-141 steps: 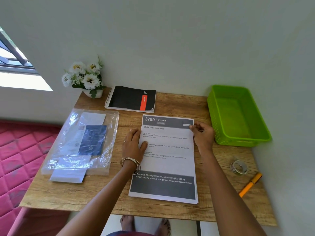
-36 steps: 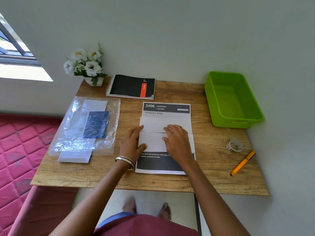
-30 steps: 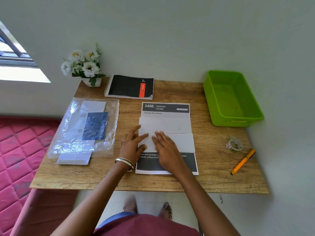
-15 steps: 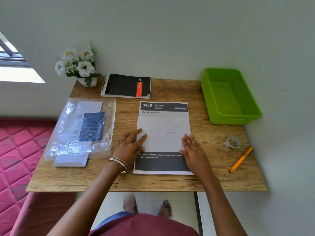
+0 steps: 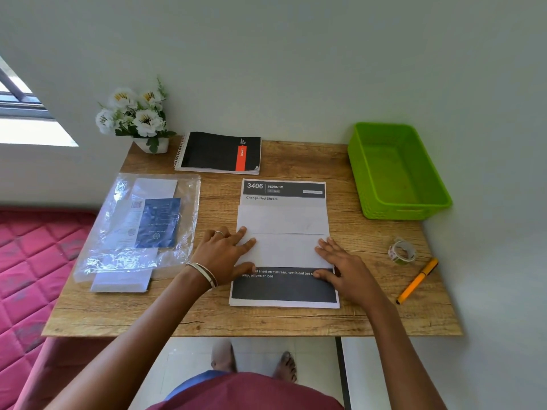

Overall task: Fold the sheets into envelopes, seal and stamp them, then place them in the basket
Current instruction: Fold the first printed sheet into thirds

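Note:
A folded white sheet [image 5: 283, 235] lies on a stack of printed sheets [image 5: 283, 287] in the middle of the wooden table [image 5: 296, 321]. My left hand [image 5: 223, 257] presses flat on the folded sheet's left edge, fingers straight. At its lower right corner my right hand [image 5: 344, 266] presses down flat, fingers spread. A green basket [image 5: 396, 170] stands at the back right with nothing in it. A roll of tape [image 5: 402, 251] and an orange pen [image 5: 417, 281] lie at the right.
A clear plastic bag with papers [image 5: 142, 226] lies at the left, white paper [image 5: 120, 281] under its near end. A black spiral notebook [image 5: 220, 152] and a pot of white flowers [image 5: 136, 118] stand at the back. A red mattress [image 5: 26, 261] lies left of the table.
The top sheet was folded over the stack. My right hand slid rightward along the fold from the middle to the right edge. My left hand kept pressing the left edge.

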